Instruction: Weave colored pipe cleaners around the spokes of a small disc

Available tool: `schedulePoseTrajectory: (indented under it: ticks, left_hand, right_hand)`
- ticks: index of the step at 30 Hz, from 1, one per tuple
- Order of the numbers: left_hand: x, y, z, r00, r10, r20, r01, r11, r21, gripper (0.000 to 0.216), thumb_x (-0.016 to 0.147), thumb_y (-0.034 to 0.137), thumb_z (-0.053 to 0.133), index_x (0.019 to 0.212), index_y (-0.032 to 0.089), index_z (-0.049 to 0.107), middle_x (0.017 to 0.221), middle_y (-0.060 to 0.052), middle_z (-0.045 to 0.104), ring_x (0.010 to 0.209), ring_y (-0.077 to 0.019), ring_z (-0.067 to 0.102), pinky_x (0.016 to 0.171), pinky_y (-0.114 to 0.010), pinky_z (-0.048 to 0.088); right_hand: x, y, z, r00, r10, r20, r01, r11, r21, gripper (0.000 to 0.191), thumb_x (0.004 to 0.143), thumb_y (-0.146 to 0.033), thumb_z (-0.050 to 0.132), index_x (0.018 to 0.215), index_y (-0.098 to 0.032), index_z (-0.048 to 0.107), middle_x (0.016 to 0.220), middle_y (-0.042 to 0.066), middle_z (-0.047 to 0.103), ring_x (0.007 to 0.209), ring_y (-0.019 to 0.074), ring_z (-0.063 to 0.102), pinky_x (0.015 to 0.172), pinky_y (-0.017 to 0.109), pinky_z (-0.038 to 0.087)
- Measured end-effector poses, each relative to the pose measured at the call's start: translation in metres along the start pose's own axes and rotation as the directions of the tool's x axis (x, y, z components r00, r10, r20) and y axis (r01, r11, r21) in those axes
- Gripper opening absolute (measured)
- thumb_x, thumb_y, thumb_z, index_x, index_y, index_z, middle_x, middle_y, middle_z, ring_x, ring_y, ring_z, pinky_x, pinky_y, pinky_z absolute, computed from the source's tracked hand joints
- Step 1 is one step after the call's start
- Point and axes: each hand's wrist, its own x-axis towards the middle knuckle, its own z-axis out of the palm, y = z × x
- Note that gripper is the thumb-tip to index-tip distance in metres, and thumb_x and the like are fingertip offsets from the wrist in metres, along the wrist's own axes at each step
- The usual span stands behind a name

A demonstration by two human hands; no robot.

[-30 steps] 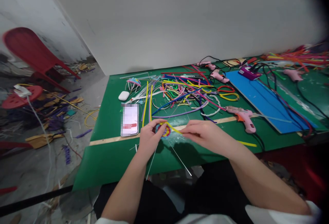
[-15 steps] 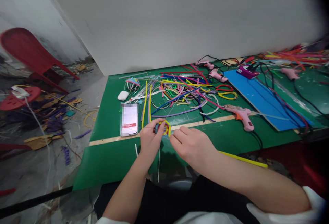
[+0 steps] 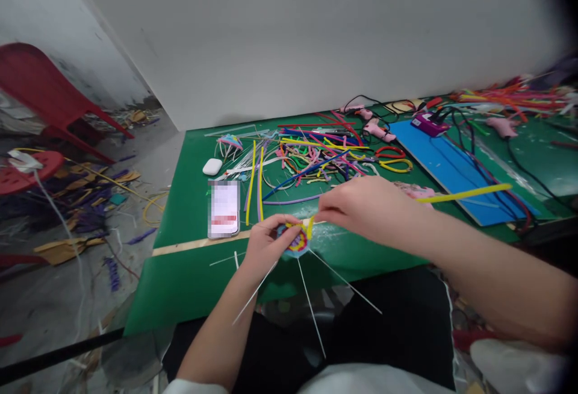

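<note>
Holding a small round woven piece [image 3: 298, 241] steady above the near side of the green desk [image 3: 180, 300], the left hand [image 3: 271, 240] sits at its nine o'clock, thumb across the front and the other fingers curled behind. Take that piece as the clock's centre. At two o'clock the right hand [image 3: 361, 204] has its fingers drawn to a narrow pinch, seemingly on the yellow strip [image 3: 467, 193], whose tail sticks out beyond the wrist; the exact contact is hidden. White rods [image 3: 311, 308] fan from the rim towards four, half past five and half past seven.

To do this well, I'd pinch close to the rim, where the yellow meets the piece, and hold light, even tension so each bend lies flat. The left thumb should pin the last bend without bowing the thin rods. The long tail probably wants watching: it passes over the glue gun [image 3: 425, 194] towards three. A phone [image 3: 224, 208] lies at ten, well apart from the work.
</note>
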Motion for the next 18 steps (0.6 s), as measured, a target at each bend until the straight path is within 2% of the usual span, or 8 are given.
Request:
schedulePoseTrajectory:
  ticks: [2,3,6,9,11,13,16,18]
  left_hand:
    - [-0.002,0.002,0.0,0.999,-0.017,0.036,0.018,0.999,-0.035,0.019,0.069,0.033,0.068,0.078,0.016,0.069,0.079,-0.006,0.068,0.07,-0.0144,0.063,0.063,-0.023,0.053]
    - [-0.002,0.002,-0.001,0.998,-0.032,0.046,0.035,0.998,-0.06,0.019,0.068,0.033,0.069,0.077,0.016,0.068,0.078,-0.006,0.068,0.068,-0.0144,0.063,0.061,-0.023,0.053]
    - [-0.003,0.003,-0.002,0.996,-0.083,0.04,0.09,0.976,-0.197,0.022,0.066,0.034,0.071,0.077,0.016,0.067,0.072,-0.004,0.067,0.058,-0.0121,0.062,0.055,-0.022,0.053]
    - [-0.001,0.002,-0.004,0.993,-0.079,-0.083,0.051,0.952,-0.303,0.022,0.065,0.033,0.072,0.079,0.017,0.066,0.069,-0.001,0.066,0.055,-0.0088,0.061,0.053,-0.018,0.051]
    - [0.001,0.001,-0.004,0.979,-0.046,-0.2,-0.013,0.959,-0.284,0.02,0.065,0.031,0.073,0.078,0.017,0.066,0.072,0.0,0.067,0.059,-0.0079,0.061,0.056,-0.016,0.05]
    - [0.003,0.001,-0.004,0.963,-0.021,-0.27,-0.041,0.974,-0.223,0.02,0.065,0.03,0.073,0.078,0.016,0.067,0.076,-0.002,0.068,0.064,-0.0087,0.061,0.06,-0.017,0.05]
    - [0.004,0.003,-0.003,0.953,-0.002,-0.304,-0.038,0.992,-0.124,0.021,0.067,0.032,0.07,0.081,0.016,0.067,0.079,-0.003,0.068,0.068,-0.0111,0.063,0.062,-0.019,0.051]
    - [0.005,0.004,-0.003,0.953,0.011,-0.304,-0.036,0.996,-0.078,0.021,0.068,0.033,0.069,0.082,0.016,0.067,0.082,-0.004,0.068,0.071,-0.0122,0.063,0.064,-0.02,0.052]
  right_hand:
    - [0.005,0.011,-0.002,0.984,-0.086,0.158,0.045,0.968,0.246,0.021,0.077,-0.031,0.061,0.059,-0.022,0.066,0.05,-0.002,0.059,0.041,0.0084,0.046,0.04,0.023,0.023]
    - [0.006,0.015,-0.002,0.973,-0.122,0.197,0.05,0.94,0.336,0.02,0.078,-0.031,0.059,0.061,-0.022,0.066,0.05,-0.003,0.06,0.041,0.0082,0.047,0.04,0.023,0.025]
    - [0.006,0.022,0.005,0.974,-0.128,0.188,0.028,0.889,0.457,0.021,0.079,-0.029,0.057,0.062,-0.02,0.066,0.051,-0.003,0.06,0.043,0.008,0.049,0.04,0.021,0.028]
    - [-0.002,0.021,0.021,0.991,-0.066,0.12,-0.001,0.872,0.49,0.021,0.08,-0.029,0.056,0.064,-0.018,0.065,0.053,-0.003,0.06,0.046,0.0081,0.049,0.042,0.02,0.031]
    - [-0.008,0.018,0.036,0.998,-0.022,0.066,-0.015,0.86,0.51,0.022,0.081,-0.03,0.056,0.066,-0.018,0.065,0.055,-0.003,0.061,0.05,0.0091,0.052,0.046,0.019,0.035]
    - [-0.014,0.015,0.054,1.0,0.013,0.008,-0.016,0.846,0.532,0.022,0.082,-0.03,0.055,0.068,-0.018,0.066,0.059,-0.001,0.064,0.055,0.0107,0.056,0.051,0.02,0.04]
    - [-0.017,0.007,0.075,0.985,0.048,-0.163,0.057,0.81,0.583,0.019,0.085,-0.031,0.053,0.087,-0.02,0.069,0.085,0.003,0.07,0.074,0.0144,0.063,0.065,0.024,0.049]
    - [-0.017,0.001,0.085,0.945,0.101,-0.312,0.111,0.797,0.593,0.026,0.084,-0.03,0.055,0.107,-0.022,0.063,0.105,0.005,0.066,0.09,0.0165,0.063,0.077,0.028,0.05]
